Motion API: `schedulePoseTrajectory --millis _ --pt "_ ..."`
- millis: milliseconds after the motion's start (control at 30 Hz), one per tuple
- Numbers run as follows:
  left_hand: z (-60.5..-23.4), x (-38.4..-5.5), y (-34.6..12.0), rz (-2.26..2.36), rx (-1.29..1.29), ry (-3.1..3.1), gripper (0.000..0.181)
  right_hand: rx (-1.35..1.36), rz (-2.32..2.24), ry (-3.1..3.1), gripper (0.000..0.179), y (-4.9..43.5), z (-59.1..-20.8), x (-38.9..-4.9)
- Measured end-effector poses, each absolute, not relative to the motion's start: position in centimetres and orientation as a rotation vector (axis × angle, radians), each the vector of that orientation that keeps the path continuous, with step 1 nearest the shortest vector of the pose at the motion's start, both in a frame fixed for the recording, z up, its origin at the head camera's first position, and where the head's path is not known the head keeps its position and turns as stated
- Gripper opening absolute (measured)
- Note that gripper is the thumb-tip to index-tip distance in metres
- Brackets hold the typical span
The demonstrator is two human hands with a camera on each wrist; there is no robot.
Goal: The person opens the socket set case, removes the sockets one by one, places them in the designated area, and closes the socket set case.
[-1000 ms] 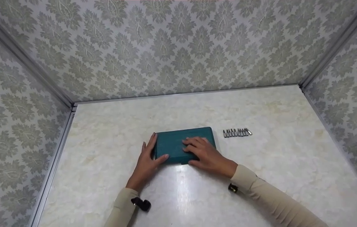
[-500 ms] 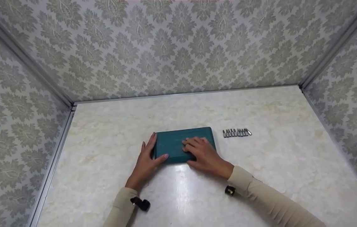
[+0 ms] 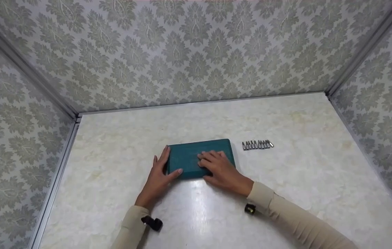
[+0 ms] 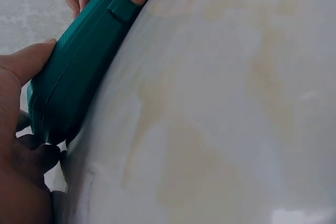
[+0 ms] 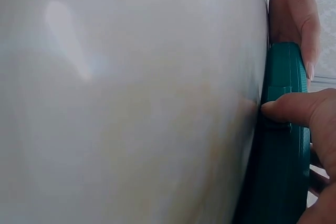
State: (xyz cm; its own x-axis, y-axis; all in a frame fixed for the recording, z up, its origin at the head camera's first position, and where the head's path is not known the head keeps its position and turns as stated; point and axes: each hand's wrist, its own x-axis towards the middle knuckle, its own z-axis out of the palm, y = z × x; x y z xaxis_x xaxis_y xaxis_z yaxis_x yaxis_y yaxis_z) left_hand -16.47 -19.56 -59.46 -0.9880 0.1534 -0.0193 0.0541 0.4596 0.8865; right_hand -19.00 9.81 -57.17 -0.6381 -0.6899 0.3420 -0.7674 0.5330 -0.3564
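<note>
A teal-green hard case (image 3: 189, 155) lies closed on the table in the head view. My left hand (image 3: 157, 178) grips its left end, thumb on the front edge and fingers along the side. My right hand (image 3: 221, 171) lies over the right part of the lid with bent fingers on top. In the right wrist view, the right thumb (image 5: 294, 107) presses the latch (image 5: 279, 94) on the front side. The left wrist view shows the left thumb (image 4: 35, 59) against the case's edge. The case's contents are hidden.
Right of the case lies a zigzag row of slim silver metal pieces (image 3: 257, 145). The pale marbled table (image 3: 296, 173) meets patterned wall panels (image 3: 196, 52) at the back and both sides. A small black device (image 3: 152, 223) sits at the left cuff.
The small dark latch that stuck out under the front edge a second ago no longer shows there. The right thumb has shifted slightly left; the view has moved a little. The left hand keeps its hold.
</note>
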Motion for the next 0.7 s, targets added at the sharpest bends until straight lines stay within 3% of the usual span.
schedulePoseTrajectory --millis 467,700 --pt "-59.7 -16.6 -19.4 1.577 0.191 2.578 0.104 1.231 0.736 -2.595 0.035 10.0 -57.7 -19.1" --pt "-58.7 -17.3 -19.3 1.536 0.286 2.654 0.1 1.29 0.933 -2.521 0.054 13.1 -56.2 -20.3"
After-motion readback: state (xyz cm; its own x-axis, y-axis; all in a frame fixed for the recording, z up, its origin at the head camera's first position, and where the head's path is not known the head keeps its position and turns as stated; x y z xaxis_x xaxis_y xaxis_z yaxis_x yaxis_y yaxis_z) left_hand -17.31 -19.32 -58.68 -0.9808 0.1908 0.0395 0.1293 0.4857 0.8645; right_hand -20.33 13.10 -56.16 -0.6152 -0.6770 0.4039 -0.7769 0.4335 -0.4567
